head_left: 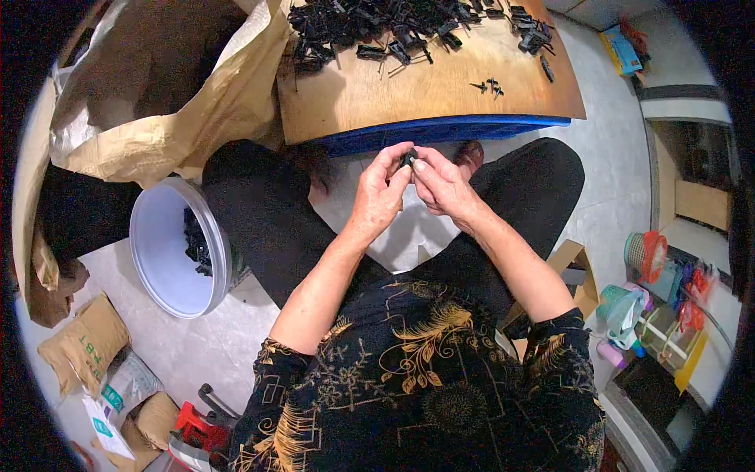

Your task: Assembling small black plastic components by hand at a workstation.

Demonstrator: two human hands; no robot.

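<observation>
Between my knees, just off the table's near edge, both hands meet around a small black plastic part. My left hand pinches it from the left with thumb and fingers. From the other side my right hand grips it with thumb and forefinger. Most of the part is hidden by the fingertips, so its exact kind does not show. A heap of similar black plastic parts covers the far side of the wooden table. A few small black pieces lie apart near the table's right side.
A large open woven sack stands left of the table. Below it, a white bucket holds black parts. Brown packages lie at lower left. A cardboard box and a cluttered rack stand at right.
</observation>
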